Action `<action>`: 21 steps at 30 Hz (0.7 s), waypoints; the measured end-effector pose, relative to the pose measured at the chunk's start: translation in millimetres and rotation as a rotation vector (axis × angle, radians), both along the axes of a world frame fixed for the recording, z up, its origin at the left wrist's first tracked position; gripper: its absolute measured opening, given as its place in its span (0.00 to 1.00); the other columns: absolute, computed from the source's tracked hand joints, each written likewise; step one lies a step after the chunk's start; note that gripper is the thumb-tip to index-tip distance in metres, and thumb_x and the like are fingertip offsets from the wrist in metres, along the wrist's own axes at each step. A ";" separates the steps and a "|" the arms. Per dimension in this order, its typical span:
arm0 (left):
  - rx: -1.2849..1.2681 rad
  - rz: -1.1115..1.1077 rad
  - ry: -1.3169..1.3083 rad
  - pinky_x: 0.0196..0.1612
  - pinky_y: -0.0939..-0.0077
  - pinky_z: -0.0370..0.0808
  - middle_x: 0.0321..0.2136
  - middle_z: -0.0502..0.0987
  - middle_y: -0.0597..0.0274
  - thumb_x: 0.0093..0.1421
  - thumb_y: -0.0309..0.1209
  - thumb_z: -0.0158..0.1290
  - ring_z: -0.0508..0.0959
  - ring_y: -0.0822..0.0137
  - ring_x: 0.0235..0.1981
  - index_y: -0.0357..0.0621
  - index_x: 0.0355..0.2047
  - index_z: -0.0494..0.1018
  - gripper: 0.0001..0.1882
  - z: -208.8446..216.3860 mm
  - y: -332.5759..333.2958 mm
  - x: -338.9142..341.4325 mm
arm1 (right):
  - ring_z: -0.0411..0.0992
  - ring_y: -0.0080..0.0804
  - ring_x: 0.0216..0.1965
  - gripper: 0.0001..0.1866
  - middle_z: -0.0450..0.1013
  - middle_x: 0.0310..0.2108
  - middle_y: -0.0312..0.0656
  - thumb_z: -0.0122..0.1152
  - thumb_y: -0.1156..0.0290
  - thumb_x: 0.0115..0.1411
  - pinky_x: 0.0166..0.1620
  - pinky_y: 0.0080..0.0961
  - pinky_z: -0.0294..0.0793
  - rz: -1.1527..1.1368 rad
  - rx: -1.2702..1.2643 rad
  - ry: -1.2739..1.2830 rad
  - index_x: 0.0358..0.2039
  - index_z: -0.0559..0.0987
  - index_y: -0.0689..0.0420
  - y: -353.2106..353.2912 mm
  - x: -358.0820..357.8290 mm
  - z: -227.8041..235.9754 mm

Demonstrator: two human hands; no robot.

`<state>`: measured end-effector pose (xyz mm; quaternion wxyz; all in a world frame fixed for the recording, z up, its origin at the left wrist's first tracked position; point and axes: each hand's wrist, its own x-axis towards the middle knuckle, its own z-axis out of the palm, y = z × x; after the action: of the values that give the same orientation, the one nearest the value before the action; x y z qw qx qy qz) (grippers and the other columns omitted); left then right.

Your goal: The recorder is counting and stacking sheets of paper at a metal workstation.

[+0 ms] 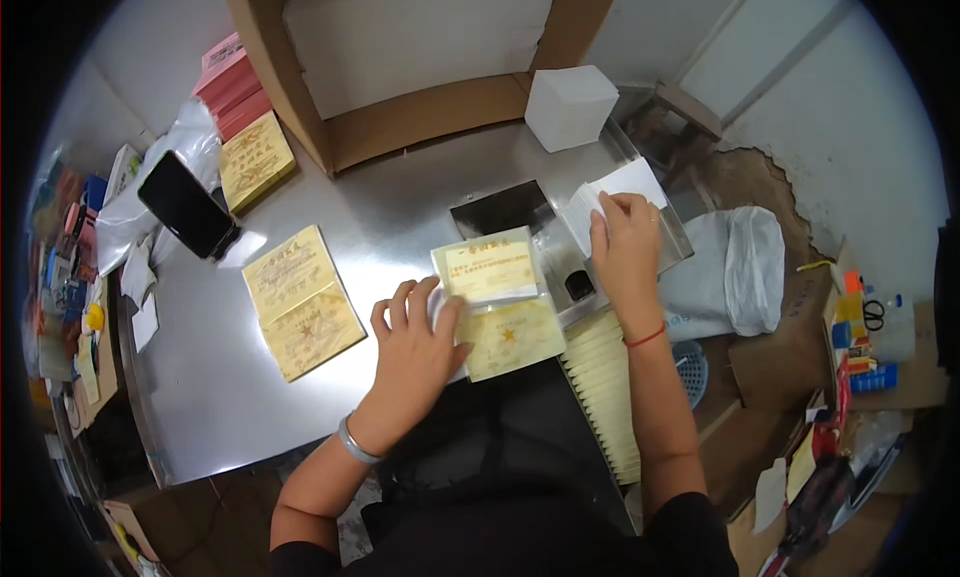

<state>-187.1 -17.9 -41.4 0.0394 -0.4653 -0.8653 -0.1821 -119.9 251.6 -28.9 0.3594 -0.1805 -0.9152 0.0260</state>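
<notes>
In front of me lies an unfolded pale yellow printed card (pixel 507 339), with a smaller printed slip (pixel 492 275) on its upper half. My left hand (pixel 412 339) rests at the card's left edge, fingers spread; a bit of white shows beneath it. To the right, my right hand (pixel 630 239) has its thumb and fingertips bent onto a stack of white cards (pixel 578 215) in a metal tray. What exactly the fingertips pinch is partly hidden. A similar unfolded yellow card (pixel 304 302) lies on the metal table, left of my left hand.
A phone (pixel 187 205) leans at the left near a yellow card stack (pixel 257 160) and pink stacks (pixel 230 87). A large cardboard box (pixel 420 129) stands behind, beside a white paper block (pixel 572 107). A row of yellow cards (pixel 607 397) runs below my right forearm.
</notes>
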 end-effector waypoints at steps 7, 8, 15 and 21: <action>-0.106 -0.122 0.026 0.51 0.52 0.64 0.55 0.65 0.50 0.54 0.31 0.55 0.66 0.48 0.55 0.63 0.56 0.70 0.27 -5.5 -0.5 -4.2 | 0.70 0.44 0.36 0.08 0.73 0.31 0.45 0.56 0.76 0.54 0.42 0.36 0.70 0.018 -0.180 0.093 0.32 0.82 0.63 8.9 -2.6 7.0; -0.111 -0.121 0.027 0.51 0.52 0.64 0.55 0.65 0.50 0.54 0.31 0.55 0.66 0.48 0.55 0.63 0.56 0.70 0.27 -3.6 0.2 -5.0 | 0.71 0.43 0.35 0.08 0.73 0.31 0.45 0.56 0.75 0.55 0.41 0.36 0.71 0.022 -0.194 0.084 0.31 0.83 0.62 11.4 -1.5 7.4; -0.139 0.022 0.059 0.57 0.30 0.55 0.60 0.60 0.40 0.46 0.52 0.63 0.58 0.38 0.62 0.46 0.46 0.71 0.33 2.0 16.8 -13.0 | 0.73 0.42 0.37 0.10 0.74 0.33 0.47 0.56 0.75 0.55 0.42 0.33 0.71 0.119 -0.355 0.094 0.33 0.82 0.65 20.1 8.4 16.0; -0.173 0.016 0.104 0.45 0.42 0.67 0.57 0.63 0.45 0.48 0.58 0.59 0.66 0.46 0.54 0.47 0.44 0.73 0.31 -4.0 35.1 -24.1 | 0.70 0.43 0.46 0.13 0.74 0.41 0.42 0.59 0.76 0.51 0.46 0.34 0.70 0.205 -0.155 0.086 0.39 0.80 0.63 32.7 7.5 0.0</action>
<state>-211.2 17.3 -45.4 0.0456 -0.4689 -0.8783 -0.0819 -112.4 284.3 -28.9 0.3785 -0.1120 -0.9079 0.1412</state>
